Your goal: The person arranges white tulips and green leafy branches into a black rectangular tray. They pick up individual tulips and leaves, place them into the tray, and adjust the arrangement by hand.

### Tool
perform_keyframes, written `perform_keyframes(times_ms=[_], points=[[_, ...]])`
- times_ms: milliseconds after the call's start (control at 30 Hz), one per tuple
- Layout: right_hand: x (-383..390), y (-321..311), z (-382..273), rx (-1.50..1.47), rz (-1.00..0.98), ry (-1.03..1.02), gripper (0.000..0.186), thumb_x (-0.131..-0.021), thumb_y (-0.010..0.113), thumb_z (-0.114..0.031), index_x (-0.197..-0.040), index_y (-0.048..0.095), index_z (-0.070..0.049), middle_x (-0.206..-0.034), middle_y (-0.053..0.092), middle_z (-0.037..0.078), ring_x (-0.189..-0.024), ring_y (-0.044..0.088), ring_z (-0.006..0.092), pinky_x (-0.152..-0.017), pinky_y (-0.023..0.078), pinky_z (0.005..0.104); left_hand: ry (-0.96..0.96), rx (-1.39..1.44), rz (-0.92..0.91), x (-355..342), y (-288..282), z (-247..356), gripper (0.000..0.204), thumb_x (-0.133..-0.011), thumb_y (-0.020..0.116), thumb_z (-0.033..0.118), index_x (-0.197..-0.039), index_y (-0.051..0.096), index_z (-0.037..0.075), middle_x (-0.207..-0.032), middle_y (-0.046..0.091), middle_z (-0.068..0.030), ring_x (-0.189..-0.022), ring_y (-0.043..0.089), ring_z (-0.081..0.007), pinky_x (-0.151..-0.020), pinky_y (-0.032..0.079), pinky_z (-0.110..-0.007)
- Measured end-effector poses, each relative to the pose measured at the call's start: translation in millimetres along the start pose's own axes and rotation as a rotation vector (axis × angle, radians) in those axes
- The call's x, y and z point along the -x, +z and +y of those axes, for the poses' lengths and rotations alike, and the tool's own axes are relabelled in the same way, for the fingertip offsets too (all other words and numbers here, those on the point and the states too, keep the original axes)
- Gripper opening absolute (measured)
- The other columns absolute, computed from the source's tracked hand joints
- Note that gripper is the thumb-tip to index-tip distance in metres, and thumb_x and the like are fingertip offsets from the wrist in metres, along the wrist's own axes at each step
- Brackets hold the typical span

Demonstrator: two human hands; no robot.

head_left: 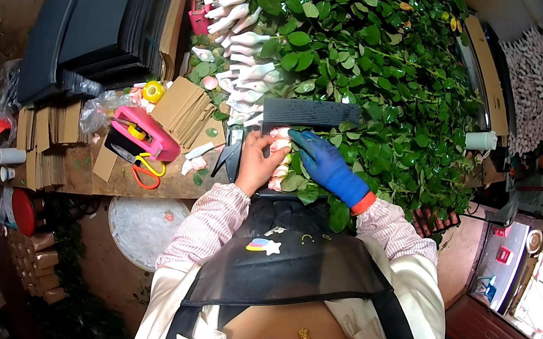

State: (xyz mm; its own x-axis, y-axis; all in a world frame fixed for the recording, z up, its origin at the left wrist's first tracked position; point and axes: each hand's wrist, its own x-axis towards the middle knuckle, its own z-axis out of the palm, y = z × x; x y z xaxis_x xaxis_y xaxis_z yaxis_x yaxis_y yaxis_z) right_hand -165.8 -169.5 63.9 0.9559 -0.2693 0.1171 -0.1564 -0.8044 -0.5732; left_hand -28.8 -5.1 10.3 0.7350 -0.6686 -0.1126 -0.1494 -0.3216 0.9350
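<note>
At the table's near edge, my bare left hand [257, 162] pinches the petals of a pale pink rose [281, 137]. My right hand [327, 168], in a blue glove with an orange cuff, is closed around the same rose just below its bloom, fingers together; the stem is mostly hidden. More pink rose heads [277, 178] lie in a row under my hands, with green leaves beside them. Just beyond, a dark ribbed cardboard strip [312, 114] rests against the leaves. Left of my left hand are a white-handled tool [200, 150] and a dark pointed object [227, 160].
Rose stems with leaves [377, 65] cover the table's right, their heads in white sleeves [248, 77]. Left lie a pink tape dispenser [155, 136], scissors [147, 169], yellow tape [152, 91], cardboard pieces [183, 113] and stacked black sheets [115, 4]. A round white stool [143, 230] stands below.
</note>
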Motion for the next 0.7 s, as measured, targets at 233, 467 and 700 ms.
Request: perform_keyframes(times_ms=[233,467,700], points=[[-19,-6,-31,0.460,-0.097,-0.038,0.038,-0.091,0.061,-0.015,-0.128,0.061,-0.009,-0.118,0.066,0.012,-0.105,0.067,0.0327,-0.088,0.054,0.0459,0.047,-0.057,0.028,1,0,6,0.046,-0.078,0.088,0.032,-0.106,0.072,-0.001,-0.122,0.056,-0.0231,-0.113,0.053,-0.0400,-0.099,0.045,-0.045],[-46,-21,-49,0.459,-0.314,-0.037,0.032,-0.092,0.062,-0.023,-0.121,0.063,-0.008,-0.110,0.069,0.016,-0.096,0.069,0.0346,-0.080,0.055,0.0460,0.123,-0.122,0.121,1,2,11,0.035,-0.080,0.084,0.029,-0.101,0.075,0.002,-0.111,0.061,-0.0185,-0.106,0.056,-0.0393,-0.094,0.046,-0.045],[-174,76,-153,0.243,-0.255,-0.528,0.058,-0.084,0.073,-0.023,-0.139,0.058,-0.010,-0.120,0.067,0.011,-0.106,0.066,0.0299,-0.089,0.052,0.0423,-0.037,0.439,-0.173,-5,18,-42,0.043,-0.088,0.075,0.029,-0.122,0.064,0.005,-0.134,0.057,-0.0200,-0.126,0.053,-0.0368,-0.105,0.043,-0.045]])
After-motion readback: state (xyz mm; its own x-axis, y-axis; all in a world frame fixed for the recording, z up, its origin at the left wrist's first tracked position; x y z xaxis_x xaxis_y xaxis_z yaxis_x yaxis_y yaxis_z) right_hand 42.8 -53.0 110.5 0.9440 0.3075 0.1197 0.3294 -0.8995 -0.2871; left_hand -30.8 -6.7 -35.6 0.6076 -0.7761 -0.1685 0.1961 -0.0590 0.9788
